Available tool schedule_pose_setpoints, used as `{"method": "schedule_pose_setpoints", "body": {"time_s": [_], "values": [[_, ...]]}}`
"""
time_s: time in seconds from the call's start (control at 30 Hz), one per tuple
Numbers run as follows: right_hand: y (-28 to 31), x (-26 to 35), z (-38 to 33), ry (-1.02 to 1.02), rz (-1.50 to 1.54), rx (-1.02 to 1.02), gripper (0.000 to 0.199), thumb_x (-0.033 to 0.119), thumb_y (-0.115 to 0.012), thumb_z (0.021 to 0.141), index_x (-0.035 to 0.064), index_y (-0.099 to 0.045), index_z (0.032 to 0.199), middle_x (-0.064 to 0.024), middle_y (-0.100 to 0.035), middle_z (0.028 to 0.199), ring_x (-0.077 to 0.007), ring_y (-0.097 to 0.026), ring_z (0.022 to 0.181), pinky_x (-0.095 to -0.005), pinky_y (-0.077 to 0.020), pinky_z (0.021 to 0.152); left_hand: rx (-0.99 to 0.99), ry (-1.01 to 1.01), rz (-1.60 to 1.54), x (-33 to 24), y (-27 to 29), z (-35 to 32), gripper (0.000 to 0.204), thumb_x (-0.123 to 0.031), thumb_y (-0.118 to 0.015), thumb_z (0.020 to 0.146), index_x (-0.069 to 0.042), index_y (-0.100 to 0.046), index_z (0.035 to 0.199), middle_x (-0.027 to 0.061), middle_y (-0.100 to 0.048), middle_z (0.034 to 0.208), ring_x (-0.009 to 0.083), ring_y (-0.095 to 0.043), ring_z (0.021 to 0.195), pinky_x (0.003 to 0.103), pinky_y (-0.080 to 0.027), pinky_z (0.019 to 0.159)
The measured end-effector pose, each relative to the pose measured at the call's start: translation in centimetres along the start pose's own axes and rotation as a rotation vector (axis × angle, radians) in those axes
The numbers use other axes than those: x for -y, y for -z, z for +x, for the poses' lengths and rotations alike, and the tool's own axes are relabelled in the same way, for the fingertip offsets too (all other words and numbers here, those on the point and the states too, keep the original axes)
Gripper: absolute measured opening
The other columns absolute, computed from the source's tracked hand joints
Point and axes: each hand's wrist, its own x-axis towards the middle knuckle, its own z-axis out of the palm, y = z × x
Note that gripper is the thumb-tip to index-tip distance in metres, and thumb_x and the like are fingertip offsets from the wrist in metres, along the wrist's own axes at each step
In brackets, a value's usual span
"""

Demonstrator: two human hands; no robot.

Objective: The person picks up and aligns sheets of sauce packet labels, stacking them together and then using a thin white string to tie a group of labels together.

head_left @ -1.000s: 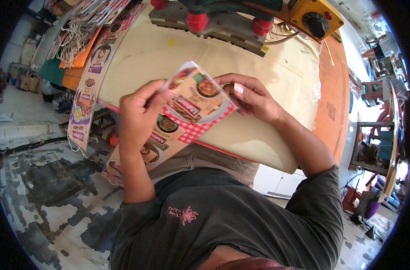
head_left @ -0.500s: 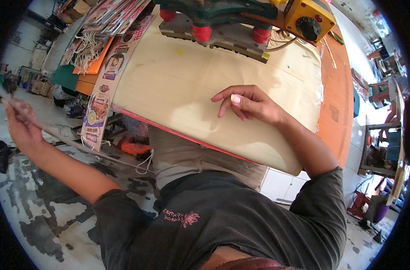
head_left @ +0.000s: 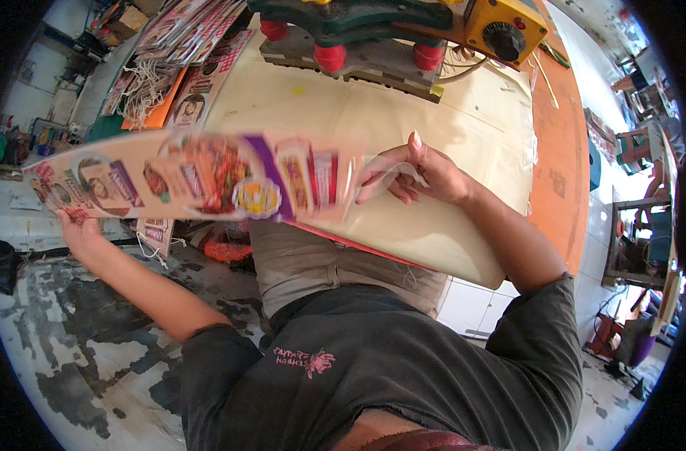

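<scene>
My left hand [head_left: 83,234] grips the left end of a long printed strip banner [head_left: 215,177] with food pictures on a light pinkish ground. Its face is turned up, and it spans from that hand across the table's front edge, its right part blurred. Past the right end a whitish cord loop [head_left: 392,167] reaches my right hand [head_left: 437,179]. That hand hovers over the cream-covered tabletop [head_left: 283,113], thumb raised and fingers apart. The cord passes by its fingers; whether it touches them I cannot tell.
A dark green press with red knobs [head_left: 330,59] and a yellow control box [head_left: 506,30] stands at the back. More printed strips [head_left: 185,34] with bundled white cords [head_left: 144,90] are stacked at the far left. Another strip [head_left: 156,234] hangs below the held one.
The strip, formerly edge-on and hanging down to the right from my left hand, has swung up and turned its printed face upward. Its right end is now beside my right hand, whose thumb has lifted.
</scene>
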Motion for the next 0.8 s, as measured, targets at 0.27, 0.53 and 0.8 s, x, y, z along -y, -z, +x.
{"method": "schedule_pose_setpoints", "body": {"time_s": [0.27,0.53,0.8], "values": [[-0.4,0.4,-0.7,-0.018,-0.027,-0.158,0.064,0.056,-0.039,0.111,0.0019,-0.070,0.119,-0.0092,-0.078,0.102,-0.0071,-0.054,0.066,-0.0231,-0.0439,0.060,-0.081,-0.016,-0.111,5.8,2.0,-2.3,0.038,-0.029,-0.057,0.109,-0.003,-0.061,0.136,0.0120,-0.070,0.130,0.0284,-0.067,0.115,0.053,-0.054,0.102],[-0.4,-0.2,-0.6,-0.012,-0.038,-0.182,0.040,0.042,-0.052,0.111,0.0064,-0.070,0.113,0.0000,-0.072,0.094,-0.0053,-0.056,0.070,-0.0230,-0.0431,0.061,-0.122,-0.009,-0.040,7.5,1.9,-5.6,0.039,-0.029,-0.063,0.106,-0.002,-0.062,0.135,0.0117,-0.070,0.126,0.0253,-0.069,0.108,0.046,-0.057,0.097],[-0.4,-0.4,-0.3,-0.034,-0.032,-0.168,0.028,0.034,-0.057,0.110,0.0083,-0.068,0.116,0.0020,-0.069,0.090,-0.0038,-0.055,0.070,-0.0219,-0.0405,0.060,-0.224,0.034,-0.135,7.7,1.6,-8.0,0.036,-0.022,-0.060,0.107,0.000,-0.061,0.135,0.0132,-0.070,0.125,0.0262,-0.068,0.111,0.047,-0.056,0.100]]}}
